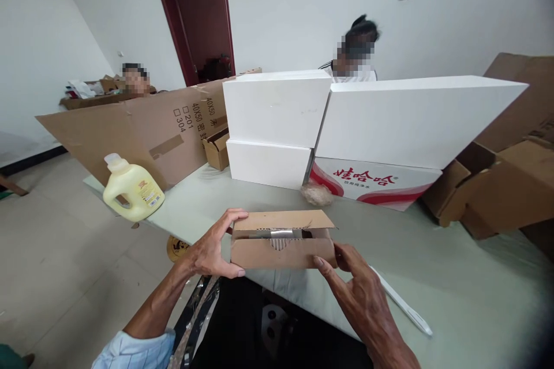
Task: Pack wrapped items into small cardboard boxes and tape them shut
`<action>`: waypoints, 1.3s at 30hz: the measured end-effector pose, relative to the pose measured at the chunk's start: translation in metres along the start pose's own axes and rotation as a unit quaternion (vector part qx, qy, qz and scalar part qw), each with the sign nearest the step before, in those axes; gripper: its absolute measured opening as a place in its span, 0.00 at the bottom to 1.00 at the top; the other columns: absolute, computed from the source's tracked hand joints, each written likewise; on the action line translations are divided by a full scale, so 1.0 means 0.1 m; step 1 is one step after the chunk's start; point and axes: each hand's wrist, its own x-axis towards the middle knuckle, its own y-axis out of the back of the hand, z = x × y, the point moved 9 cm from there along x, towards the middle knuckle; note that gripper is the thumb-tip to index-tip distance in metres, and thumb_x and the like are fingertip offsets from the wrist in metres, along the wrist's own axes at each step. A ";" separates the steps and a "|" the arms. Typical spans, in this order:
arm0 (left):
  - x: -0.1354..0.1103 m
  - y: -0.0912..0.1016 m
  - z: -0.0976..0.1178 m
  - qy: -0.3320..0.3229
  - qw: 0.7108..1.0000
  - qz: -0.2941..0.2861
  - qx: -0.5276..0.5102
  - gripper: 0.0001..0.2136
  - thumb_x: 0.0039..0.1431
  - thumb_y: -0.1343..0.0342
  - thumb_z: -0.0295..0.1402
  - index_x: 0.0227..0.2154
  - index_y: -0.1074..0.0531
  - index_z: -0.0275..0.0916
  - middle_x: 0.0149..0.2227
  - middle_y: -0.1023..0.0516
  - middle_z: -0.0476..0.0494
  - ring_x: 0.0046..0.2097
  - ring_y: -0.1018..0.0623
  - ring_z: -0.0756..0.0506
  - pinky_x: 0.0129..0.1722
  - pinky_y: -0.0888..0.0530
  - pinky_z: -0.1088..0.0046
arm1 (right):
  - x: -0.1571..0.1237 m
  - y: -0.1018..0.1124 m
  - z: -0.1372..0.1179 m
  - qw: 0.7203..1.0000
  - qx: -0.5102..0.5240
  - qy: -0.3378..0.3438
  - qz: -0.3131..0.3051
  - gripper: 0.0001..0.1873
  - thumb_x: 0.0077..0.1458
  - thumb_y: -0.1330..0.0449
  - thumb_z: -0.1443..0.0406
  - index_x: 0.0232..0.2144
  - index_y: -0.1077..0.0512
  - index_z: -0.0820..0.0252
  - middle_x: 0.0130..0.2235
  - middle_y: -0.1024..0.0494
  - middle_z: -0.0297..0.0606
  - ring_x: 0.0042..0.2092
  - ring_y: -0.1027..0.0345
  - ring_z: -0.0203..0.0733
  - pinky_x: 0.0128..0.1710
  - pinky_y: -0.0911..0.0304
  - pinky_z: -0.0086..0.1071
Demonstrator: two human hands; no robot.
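Between my two hands is a small brown cardboard box at the near edge of the table. Its lid flap is partly raised, and through the gap shows something silvery and dark that I cannot make out. My left hand grips the left end, thumb at the lower front corner and fingers at the top back. My right hand holds the right end, thumb on the front face and fingers round the side. A white plastic strip-like tool lies on the table beside my right hand.
White boxes stand stacked behind, one red-and-white carton among them. A crumpled clear plastic wad lies before them. At left are a yellow detergent jug and a large cardboard panel. Open cartons fill the right. Two people sit beyond.
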 end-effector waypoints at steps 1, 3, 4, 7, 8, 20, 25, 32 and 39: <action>0.01 0.02 -0.03 0.019 1.000 -0.009 -0.015 0.51 0.40 0.23 0.34 0.69 0.40 0.46 0.70 0.38 0.34 0.71 0.35 0.27 0.68 0.30 0.51 | 0.01 0.06 -0.09 0.999 -0.014 0.032 0.024 0.26 0.68 0.41 0.43 0.55 0.25 0.54 0.47 0.19 0.44 0.45 0.22 0.53 0.42 0.27 0.44; 0.02 0.03 -0.10 0.047 0.998 -0.026 -0.040 0.51 0.40 0.23 0.37 0.69 0.40 0.47 0.70 0.37 0.36 0.69 0.33 0.28 0.66 0.29 0.54 | 0.02 0.16 -0.29 0.990 -0.049 0.108 0.073 0.24 0.69 0.40 0.48 0.60 0.28 0.53 0.52 0.20 0.48 0.51 0.24 0.56 0.49 0.27 0.48; 0.03 0.03 -0.14 0.056 0.997 -0.032 -0.051 0.51 0.41 0.23 0.39 0.69 0.40 0.48 0.70 0.37 0.37 0.69 0.32 0.28 0.65 0.29 0.54 | 0.02 0.18 -0.40 0.983 -0.066 0.146 0.088 0.23 0.70 0.40 0.51 0.61 0.29 0.53 0.53 0.21 0.48 0.53 0.25 0.57 0.52 0.28 0.51; 0.05 0.02 -0.21 0.068 0.994 -0.032 -0.077 0.52 0.42 0.23 0.41 0.70 0.42 0.49 0.70 0.35 0.37 0.68 0.31 0.29 0.65 0.31 0.55 | 0.07 0.17 -0.62 0.963 -0.113 0.231 0.086 0.21 0.71 0.40 0.56 0.62 0.30 0.52 0.53 0.20 0.47 0.53 0.26 0.58 0.55 0.30 0.54; 0.05 0.02 -0.22 0.070 0.994 -0.027 -0.080 0.51 0.42 0.23 0.41 0.70 0.42 0.49 0.70 0.35 0.37 0.68 0.31 0.29 0.66 0.31 0.55 | 0.10 0.16 -0.67 0.958 -0.124 0.245 0.081 0.21 0.71 0.39 0.56 0.62 0.30 0.52 0.53 0.19 0.47 0.53 0.26 0.58 0.54 0.30 0.53; 0.09 0.01 -0.10 0.034 0.998 -0.024 -0.039 0.49 0.43 0.24 0.39 0.69 0.40 0.46 0.73 0.42 0.32 0.72 0.38 0.26 0.65 0.30 0.52 | 0.29 -0.04 -0.98 0.945 -0.117 0.305 0.005 0.09 0.71 0.42 0.61 0.50 0.28 0.56 0.46 0.16 0.44 0.49 0.23 0.56 0.48 0.29 0.49; 0.09 0.01 -0.09 0.031 0.998 -0.022 -0.046 0.50 0.42 0.24 0.38 0.69 0.41 0.46 0.72 0.41 0.32 0.71 0.36 0.26 0.64 0.29 0.51 | 0.39 -0.06 -0.99 0.960 -0.060 0.273 -0.015 0.11 0.69 0.42 0.64 0.52 0.30 0.52 0.45 0.16 0.41 0.46 0.21 0.51 0.45 0.27 0.44; 0.10 0.02 -0.09 0.041 0.998 -0.019 -0.052 0.52 0.41 0.23 0.37 0.70 0.41 0.46 0.71 0.38 0.34 0.70 0.34 0.27 0.66 0.30 0.51 | 0.49 -0.05 -0.98 0.965 0.004 0.258 -0.046 0.13 0.68 0.43 0.67 0.53 0.28 0.51 0.47 0.15 0.41 0.47 0.19 0.50 0.50 0.24 0.45; 0.10 0.02 -0.07 0.046 0.998 -0.025 -0.045 0.52 0.41 0.24 0.36 0.70 0.41 0.47 0.71 0.37 0.34 0.69 0.33 0.28 0.65 0.30 0.53 | 0.58 -0.03 -1.12 0.950 -0.010 0.305 -0.062 0.14 0.69 0.46 0.70 0.50 0.24 0.52 0.45 0.15 0.40 0.46 0.19 0.47 0.44 0.23 0.39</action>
